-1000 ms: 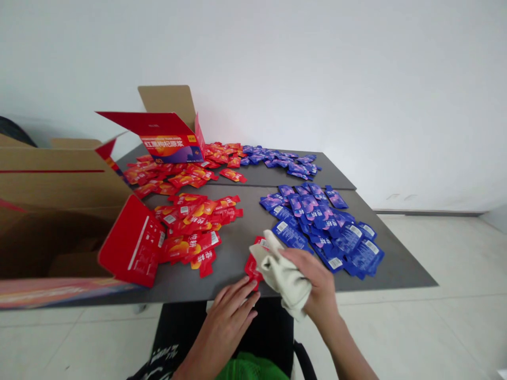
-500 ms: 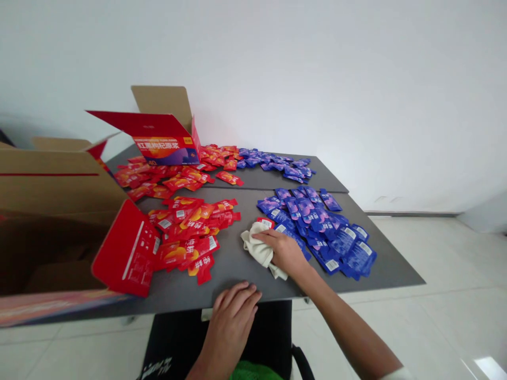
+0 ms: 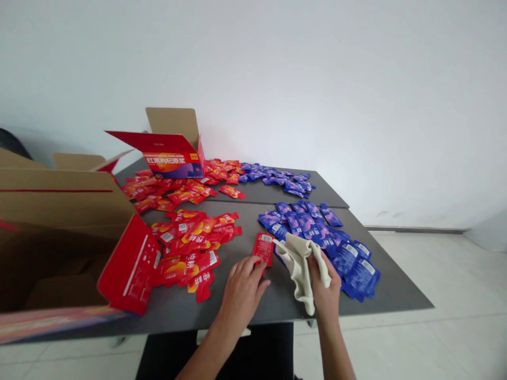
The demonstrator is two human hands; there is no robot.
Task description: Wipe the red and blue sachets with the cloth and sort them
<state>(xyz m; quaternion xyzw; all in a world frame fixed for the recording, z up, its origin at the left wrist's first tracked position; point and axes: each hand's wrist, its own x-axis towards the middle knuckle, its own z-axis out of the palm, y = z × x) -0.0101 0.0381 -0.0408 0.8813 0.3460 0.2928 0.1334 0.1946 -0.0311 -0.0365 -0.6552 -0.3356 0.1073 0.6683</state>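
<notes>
A single red pouch (image 3: 265, 244) with a white label lies on the table between the red and the blue heaps. My left hand (image 3: 242, 289) reaches over its lower end, fingertips at the pouch and thumb held apart. To the right, my right hand (image 3: 327, 287) is closed on a cream cloth (image 3: 298, 264), which hangs in folds just above the table. The cloth covers part of the blue pouches (image 3: 317, 229) behind it. A heap of red pouches (image 3: 194, 232) lies to the left of my left hand.
An open carton (image 3: 59, 200) with raised flaps takes up the left side. Farther back stands a smaller red and purple box (image 3: 174, 163), its lid up, among more red pouches (image 3: 186, 190). More blue pouches (image 3: 285, 179) lie at the back of the grey table (image 3: 245, 211).
My right hand has lifted the cloth and moved right, uncovering the red pouch. My left hand has come forward from the table edge to that pouch. The view has tilted up slightly.
</notes>
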